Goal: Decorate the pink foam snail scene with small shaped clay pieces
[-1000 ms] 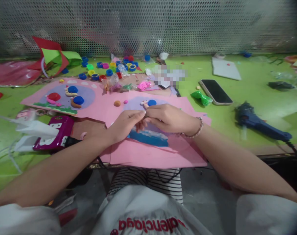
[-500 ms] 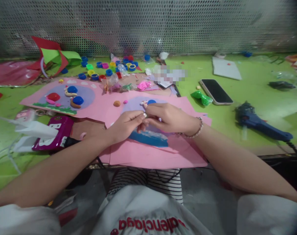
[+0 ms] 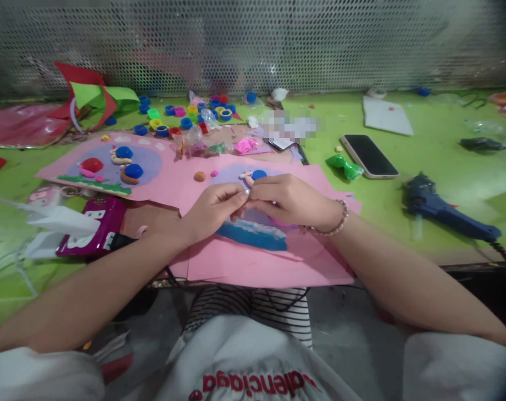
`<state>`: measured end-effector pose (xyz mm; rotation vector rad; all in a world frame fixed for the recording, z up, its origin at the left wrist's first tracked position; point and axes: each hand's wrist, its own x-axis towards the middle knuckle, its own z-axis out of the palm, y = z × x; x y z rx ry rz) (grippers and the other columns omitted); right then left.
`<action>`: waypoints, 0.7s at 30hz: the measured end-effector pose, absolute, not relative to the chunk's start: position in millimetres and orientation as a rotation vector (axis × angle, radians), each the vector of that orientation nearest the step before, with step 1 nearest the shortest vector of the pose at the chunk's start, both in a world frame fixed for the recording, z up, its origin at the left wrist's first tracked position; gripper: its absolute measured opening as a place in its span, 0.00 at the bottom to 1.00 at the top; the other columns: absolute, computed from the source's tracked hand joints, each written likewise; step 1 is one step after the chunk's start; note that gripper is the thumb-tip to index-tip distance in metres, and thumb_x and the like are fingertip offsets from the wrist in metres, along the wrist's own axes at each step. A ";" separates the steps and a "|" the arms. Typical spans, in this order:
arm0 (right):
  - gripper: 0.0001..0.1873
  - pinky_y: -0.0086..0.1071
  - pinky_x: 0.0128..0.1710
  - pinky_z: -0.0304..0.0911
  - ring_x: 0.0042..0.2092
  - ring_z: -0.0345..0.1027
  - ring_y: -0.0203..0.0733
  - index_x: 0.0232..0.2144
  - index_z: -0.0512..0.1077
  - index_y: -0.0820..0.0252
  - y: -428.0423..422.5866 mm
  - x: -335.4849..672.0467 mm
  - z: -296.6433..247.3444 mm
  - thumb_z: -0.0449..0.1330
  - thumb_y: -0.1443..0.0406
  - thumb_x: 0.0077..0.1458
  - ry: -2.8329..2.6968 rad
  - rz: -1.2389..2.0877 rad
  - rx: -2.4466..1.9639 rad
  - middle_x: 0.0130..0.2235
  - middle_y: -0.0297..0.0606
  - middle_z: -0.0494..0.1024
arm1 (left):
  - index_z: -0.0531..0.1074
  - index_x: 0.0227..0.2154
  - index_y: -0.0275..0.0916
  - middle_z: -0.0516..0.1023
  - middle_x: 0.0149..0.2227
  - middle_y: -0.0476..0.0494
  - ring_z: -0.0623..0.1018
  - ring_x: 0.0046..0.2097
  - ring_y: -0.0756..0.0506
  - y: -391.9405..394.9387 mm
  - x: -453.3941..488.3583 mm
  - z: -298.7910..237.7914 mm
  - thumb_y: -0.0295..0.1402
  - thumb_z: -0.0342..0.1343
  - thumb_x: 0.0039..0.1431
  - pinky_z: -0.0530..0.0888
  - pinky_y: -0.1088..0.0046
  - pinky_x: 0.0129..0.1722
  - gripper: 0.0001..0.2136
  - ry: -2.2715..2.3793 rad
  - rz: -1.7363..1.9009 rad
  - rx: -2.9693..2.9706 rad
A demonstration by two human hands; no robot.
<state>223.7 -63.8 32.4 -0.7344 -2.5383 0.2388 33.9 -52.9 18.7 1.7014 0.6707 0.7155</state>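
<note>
My left hand (image 3: 216, 210) and my right hand (image 3: 285, 199) meet over a pink paper sheet (image 3: 253, 270), fingertips pinched together. Whatever lies between the fingertips is too small to make out. Just beyond the fingers, a snail shape with a blue shell (image 3: 259, 175) and pale body sits on a lilac patch, partly covered by my right hand. Below my hands runs a blue strip with a white edge (image 3: 253, 235). A brown clay ball (image 3: 199, 176) and a smaller pink ball (image 3: 214, 174) rest on the sheet to the left.
A second pink sheet (image 3: 156, 186) with several snail shapes lies left. A purple power strip (image 3: 88, 225) with a white plug is near my left forearm. To the right are a green packet (image 3: 344, 167), a phone (image 3: 369, 156) and a blue glue gun (image 3: 448, 209). Several small tubs (image 3: 162, 131) stand behind.
My hands stay together over the sheet. The left fingers have curled and shifted slightly, and the right hand has turned a little, showing a bit of pink beneath it.
</note>
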 end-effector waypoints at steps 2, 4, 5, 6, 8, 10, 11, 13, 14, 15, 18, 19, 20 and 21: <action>0.14 0.27 0.31 0.56 0.30 0.62 0.34 0.29 0.68 0.63 -63.1 224.0 32.4 0.48 0.62 0.62 -2.521 0.233 -0.735 0.28 0.37 0.70 | 0.64 0.21 0.36 0.66 0.20 0.52 0.66 0.23 0.55 -52.4 33.9 17.1 0.39 0.50 0.59 0.64 0.79 0.24 0.15 0.643 0.739 1.652; 0.14 0.27 0.31 0.56 0.30 0.61 0.34 0.29 0.66 0.63 -62.7 224.7 33.7 0.47 0.62 0.62 -2.508 0.211 -0.734 0.28 0.37 0.69 | 0.64 0.22 0.36 0.66 0.21 0.52 0.65 0.23 0.55 -51.9 34.1 14.7 0.37 0.51 0.58 0.64 0.79 0.24 0.13 0.620 0.773 1.581; 0.13 0.27 0.31 0.56 0.30 0.61 0.34 0.29 0.66 0.63 -62.7 225.1 34.8 0.47 0.62 0.62 -2.505 0.203 -0.740 0.28 0.37 0.69 | 0.65 0.22 0.36 0.66 0.21 0.52 0.65 0.23 0.55 -51.7 34.3 13.5 0.37 0.51 0.58 0.64 0.79 0.24 0.12 0.616 0.787 1.543; 0.13 0.28 0.31 0.56 0.30 0.61 0.35 0.30 0.65 0.62 -62.8 225.5 36.2 0.47 0.63 0.62 -2.497 0.198 -0.748 0.28 0.38 0.69 | 0.65 0.23 0.36 0.67 0.21 0.52 0.66 0.23 0.55 -51.6 34.4 12.6 0.37 0.52 0.57 0.64 0.79 0.23 0.11 0.617 0.796 1.508; 0.11 0.28 0.31 0.56 0.31 0.61 0.36 0.30 0.65 0.61 -63.4 226.2 39.3 0.47 0.64 0.62 -2.479 0.206 -0.778 0.29 0.38 0.69 | 0.66 0.24 0.36 0.67 0.21 0.52 0.66 0.23 0.55 -51.5 34.6 11.9 0.36 0.53 0.56 0.64 0.79 0.23 0.09 0.637 0.809 1.465; 0.09 0.29 0.31 0.56 0.31 0.61 0.36 0.31 0.65 0.60 -64.3 226.7 41.9 0.47 0.65 0.61 -2.461 0.225 -0.795 0.29 0.38 0.69 | 0.66 0.24 0.36 0.67 0.21 0.52 0.66 0.23 0.55 -51.6 34.9 12.7 0.35 0.53 0.55 0.64 0.79 0.23 0.09 0.670 0.813 1.453; 0.09 0.29 0.31 0.56 0.31 0.61 0.36 0.31 0.65 0.60 -64.7 226.7 42.6 0.47 0.66 0.61 -2.458 0.230 -0.790 0.29 0.37 0.69 | 0.66 0.23 0.36 0.67 0.21 0.52 0.66 0.23 0.55 -51.6 35.1 13.5 0.35 0.53 0.55 0.64 0.79 0.23 0.09 0.685 0.814 1.455; 0.09 0.28 0.31 0.56 0.30 0.60 0.35 0.31 0.65 0.60 -65.3 226.3 42.6 0.47 0.67 0.61 -2.470 0.228 -0.769 0.28 0.37 0.68 | 0.65 0.23 0.36 0.67 0.21 0.52 0.66 0.23 0.55 -51.7 35.4 15.3 0.35 0.52 0.55 0.65 0.79 0.24 0.09 0.704 0.818 1.472; 0.09 0.28 0.30 0.55 0.30 0.59 0.35 0.31 0.65 0.60 -65.5 225.9 41.9 0.47 0.67 0.61 -2.479 0.220 -0.753 0.28 0.37 0.68 | 0.65 0.23 0.36 0.67 0.21 0.52 0.66 0.23 0.55 -51.8 35.6 16.2 0.35 0.51 0.56 0.65 0.79 0.24 0.10 0.709 0.820 1.490; 0.09 0.28 0.30 0.55 0.29 0.59 0.35 0.30 0.65 0.61 -65.6 225.3 40.9 0.47 0.67 0.61 -2.486 0.207 -0.740 0.28 0.36 0.68 | 0.65 0.23 0.36 0.67 0.21 0.52 0.66 0.23 0.55 -51.9 35.7 17.0 0.35 0.51 0.56 0.65 0.79 0.24 0.10 0.715 0.820 1.518; 0.09 0.27 0.29 0.53 0.28 0.58 0.34 0.29 0.65 0.62 -65.5 223.1 37.0 0.48 0.68 0.60 -2.496 0.163 -0.742 0.27 0.36 0.67 | 0.64 0.23 0.36 0.67 0.22 0.52 0.67 0.24 0.54 -52.8 35.7 18.8 0.35 0.49 0.59 0.66 0.78 0.26 0.11 0.750 0.805 1.622; 0.09 0.27 0.29 0.53 0.28 0.58 0.34 0.29 0.65 0.62 -65.4 222.5 35.9 0.49 0.68 0.60 -2.498 0.147 -0.757 0.27 0.36 0.67 | 0.64 0.23 0.36 0.67 0.22 0.51 0.68 0.25 0.54 -53.3 35.4 19.3 0.36 0.48 0.60 0.66 0.78 0.27 0.11 0.761 0.800 1.655; 0.09 0.27 0.29 0.53 0.28 0.57 0.34 0.28 0.65 0.62 -65.2 222.1 35.1 0.49 0.67 0.60 -2.501 0.135 -0.775 0.26 0.35 0.67 | 0.64 0.24 0.36 0.67 0.23 0.51 0.68 0.26 0.53 -54.0 35.0 19.6 0.36 0.47 0.61 0.66 0.78 0.28 0.12 0.767 0.795 1.693; 0.10 0.27 0.29 0.52 0.28 0.57 0.34 0.27 0.65 0.62 -65.0 221.9 34.6 0.49 0.67 0.60 -2.507 0.126 -0.794 0.26 0.35 0.66 | 0.64 0.24 0.36 0.67 0.24 0.50 0.69 0.27 0.53 -54.9 34.5 19.7 0.36 0.45 0.62 0.66 0.77 0.29 0.13 0.769 0.791 1.744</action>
